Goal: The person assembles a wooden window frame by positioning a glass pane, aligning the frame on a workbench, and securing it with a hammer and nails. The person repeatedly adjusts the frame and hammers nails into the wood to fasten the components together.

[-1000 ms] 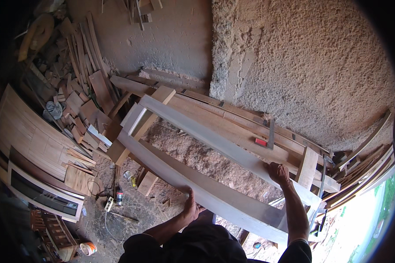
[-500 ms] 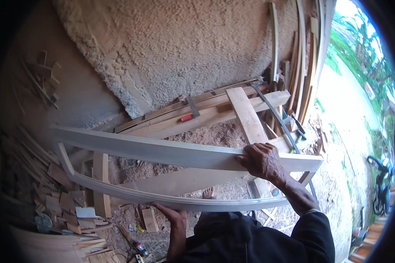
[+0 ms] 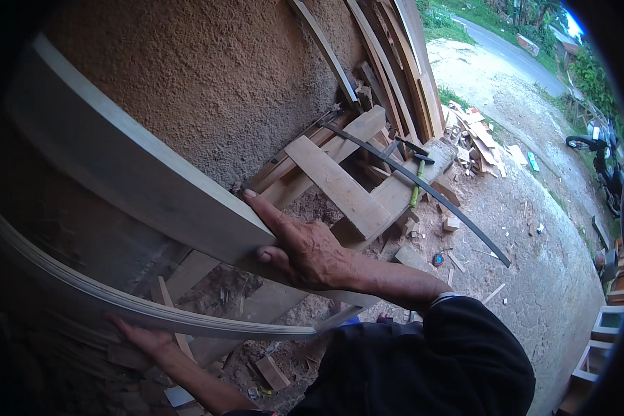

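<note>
A large pale wooden frame (image 3: 139, 173) with a wide upper board and a curved, grooved lower rail slants across the left half, its far left end running into the dark rim. My right hand (image 3: 312, 253) is clamped over the upper board near its right end, fingers stretched along the far side and thumb on the near face. Under the grooved rail, my left hand (image 3: 145, 340) bears the frame from below; its fingers are partly hidden by the rail. Both hands touch the frame, which is held up above the workbench (image 3: 343, 191).
A long metal bar clamp (image 3: 457, 211) with a green handle lies across the bench. Long planks (image 3: 388, 69) lean on the rough wall. Wood offcuts (image 3: 475, 135) are heaped beyond the bench, a tape measure (image 3: 437, 259) lies on the ground, and a motorcycle (image 3: 603, 156) stands far right.
My view has turned rightward. The frame now slants more steeply, its left end higher and its right end lower. My right hand still holds the upper board, the left still under the rail.
</note>
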Action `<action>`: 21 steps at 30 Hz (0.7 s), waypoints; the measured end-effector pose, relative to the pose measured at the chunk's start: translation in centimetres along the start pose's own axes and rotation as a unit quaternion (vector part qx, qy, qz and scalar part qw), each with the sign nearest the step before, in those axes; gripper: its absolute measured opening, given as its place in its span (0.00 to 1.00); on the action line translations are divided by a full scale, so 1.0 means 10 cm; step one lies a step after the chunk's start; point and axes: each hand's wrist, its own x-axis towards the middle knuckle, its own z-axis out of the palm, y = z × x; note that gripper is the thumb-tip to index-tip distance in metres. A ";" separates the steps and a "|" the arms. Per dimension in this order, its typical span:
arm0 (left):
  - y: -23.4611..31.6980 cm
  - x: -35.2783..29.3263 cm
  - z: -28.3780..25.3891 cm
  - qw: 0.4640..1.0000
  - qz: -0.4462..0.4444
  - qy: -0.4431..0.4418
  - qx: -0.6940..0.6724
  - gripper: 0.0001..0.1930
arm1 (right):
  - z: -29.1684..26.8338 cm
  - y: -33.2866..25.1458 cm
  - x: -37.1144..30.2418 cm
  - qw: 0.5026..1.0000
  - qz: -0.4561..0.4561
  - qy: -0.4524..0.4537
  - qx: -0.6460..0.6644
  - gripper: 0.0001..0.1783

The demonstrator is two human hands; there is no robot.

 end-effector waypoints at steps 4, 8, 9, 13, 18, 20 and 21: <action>0.28 0.71 0.23 0.992 0.006 -0.062 0.112 0.46 | 0.16 0.07 0.20 0.984 0.038 0.126 0.117 0.39; 0.07 1.50 0.39 0.813 0.292 -0.310 0.397 0.41 | 0.29 0.22 0.32 0.934 0.073 0.297 0.187 0.39; -0.05 1.60 0.45 0.761 0.320 -0.352 0.441 0.40 | 0.28 0.30 0.32 0.914 0.099 0.331 0.212 0.39; -0.77 1.66 0.90 0.775 0.054 -0.371 0.508 0.44 | 0.14 0.84 0.03 0.770 0.219 0.419 0.429 0.35; -2.02 1.50 0.95 0.620 -0.050 -0.427 0.656 0.48 | 0.41 1.85 -0.78 0.681 0.468 0.448 0.342 0.30; -2.49 1.57 0.86 0.542 -0.115 -0.478 0.681 0.49 | 0.70 2.11 -1.11 0.613 0.616 0.402 0.289 0.32; -2.71 1.54 0.76 0.528 -0.121 -0.500 0.676 0.50 | 0.85 2.17 -1.27 0.642 0.572 0.405 0.310 0.33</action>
